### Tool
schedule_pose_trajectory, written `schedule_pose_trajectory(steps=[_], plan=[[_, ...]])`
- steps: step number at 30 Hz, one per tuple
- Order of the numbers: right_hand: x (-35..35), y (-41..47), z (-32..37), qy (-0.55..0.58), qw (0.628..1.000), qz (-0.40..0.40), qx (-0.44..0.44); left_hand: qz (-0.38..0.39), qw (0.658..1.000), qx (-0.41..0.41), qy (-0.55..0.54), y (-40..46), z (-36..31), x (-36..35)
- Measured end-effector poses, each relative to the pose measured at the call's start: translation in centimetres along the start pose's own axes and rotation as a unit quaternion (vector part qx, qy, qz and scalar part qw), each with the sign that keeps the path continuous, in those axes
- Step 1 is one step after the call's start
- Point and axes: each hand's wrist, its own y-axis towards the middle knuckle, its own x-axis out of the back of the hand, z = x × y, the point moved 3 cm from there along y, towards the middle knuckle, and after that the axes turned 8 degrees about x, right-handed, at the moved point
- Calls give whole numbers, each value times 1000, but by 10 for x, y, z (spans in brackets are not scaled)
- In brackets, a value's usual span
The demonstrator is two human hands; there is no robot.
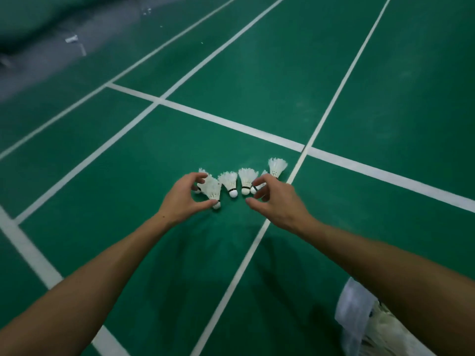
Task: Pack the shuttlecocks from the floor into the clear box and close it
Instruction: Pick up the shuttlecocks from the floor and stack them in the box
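Several white feather shuttlecocks point(229, 183) lie in a row on the green court floor, corks towards me. My left hand point(183, 199) curls round the leftmost shuttlecock point(212, 191), thumb on its cork and fingers over its feathers. My right hand point(279, 201) hovers at the row's right end with curved fingers over a partly hidden shuttlecock point(257, 188); its thumb stays apart and grips nothing. One more shuttlecock point(277, 166) stands just beyond that hand. The clear box point(353, 307), with feathers showing inside, lies at the bottom right, partly under my right forearm.
White court lines point(223, 122) cross the green floor around the shuttlecocks. A grey strip with small bits of litter point(72, 39) runs along the far left edge of the court.
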Motion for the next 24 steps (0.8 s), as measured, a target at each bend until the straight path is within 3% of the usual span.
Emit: schedule_pose_trajectory(steps=[5,10,17,24], plan=[[-43,41,-14,-32,999,32,-6,-1,984,-9,178,48,25,-4],[-72,86,-7,-50,998,18,28,99,950,-76,287,86,28,-13],[-101,108,-21,-5,997,82,-14,139,956,-57,252,91,31,-25],[-94,81,-40,-5,998,61,-28,122,982,-38,141,62,33,-32]])
